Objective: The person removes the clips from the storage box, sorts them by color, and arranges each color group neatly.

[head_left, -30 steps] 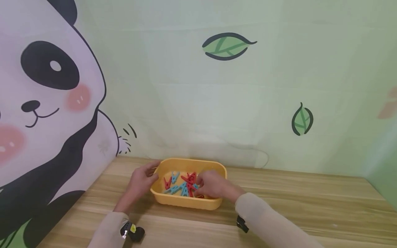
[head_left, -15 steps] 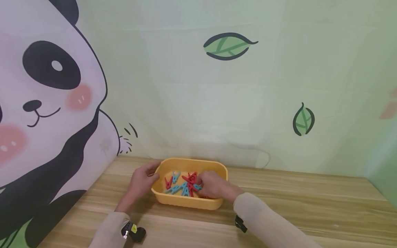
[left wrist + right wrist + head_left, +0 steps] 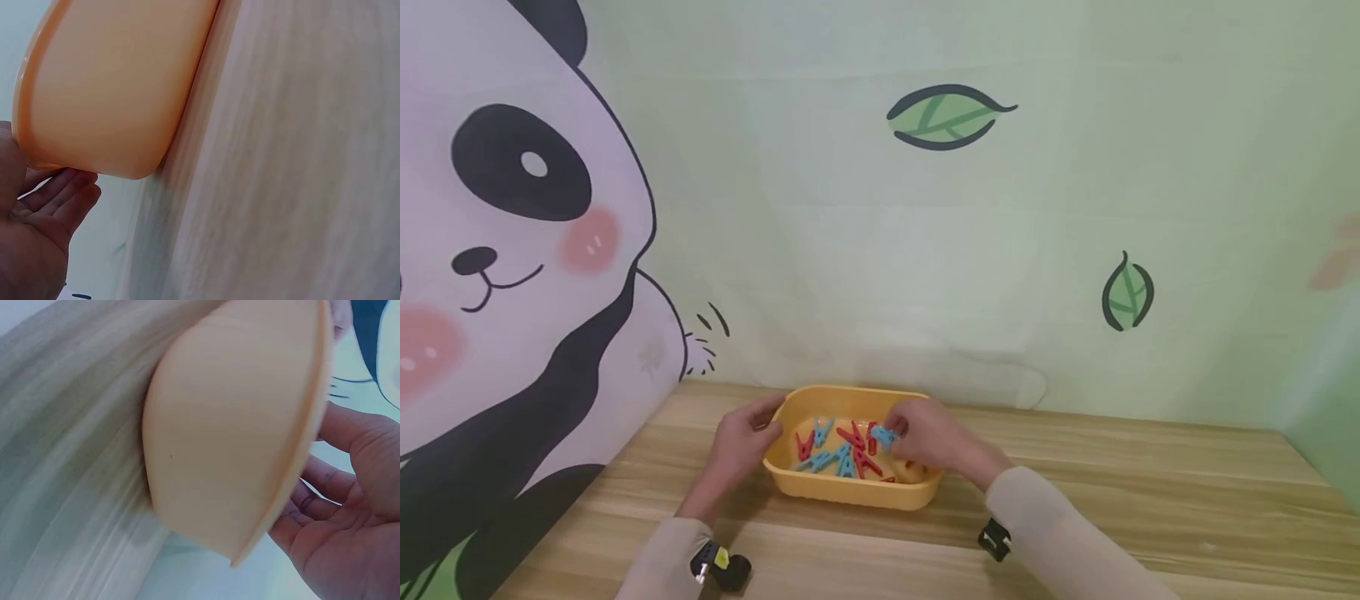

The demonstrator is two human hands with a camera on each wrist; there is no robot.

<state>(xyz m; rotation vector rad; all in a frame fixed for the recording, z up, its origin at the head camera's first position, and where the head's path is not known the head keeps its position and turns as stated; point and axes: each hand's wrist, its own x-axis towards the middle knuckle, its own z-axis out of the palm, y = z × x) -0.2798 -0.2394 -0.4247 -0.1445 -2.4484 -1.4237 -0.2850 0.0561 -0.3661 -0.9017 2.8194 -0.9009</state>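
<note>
A yellow plastic basket (image 3: 850,492) stands on the table, holding several red and blue clothespins, among them a red clothespin (image 3: 805,447) and a blue clothespin (image 3: 822,432) near its left end. My left hand (image 3: 741,443) grips the basket's left end, thumb at the rim and fingers along the outside; in the left wrist view that hand (image 3: 44,219) meets the end wall. Over the basket's right part, my right hand (image 3: 928,437) pinches another blue clothespin (image 3: 885,437) between thumb and fingers. In the right wrist view the basket wall (image 3: 231,425) hides that hand's (image 3: 350,494) fingertips.
The wooden table (image 3: 1112,492) extends to the right of the basket and in front of it. A pale green wall covering (image 3: 820,250) with leaf drawings rises close behind. On the left stands a panel with a panda picture (image 3: 527,275).
My right hand has risen slightly from the basket's bottom, and a blue clothespin now shows between its fingers. Red clothespins near it have shifted. The left hand keeps its place on the basket.
</note>
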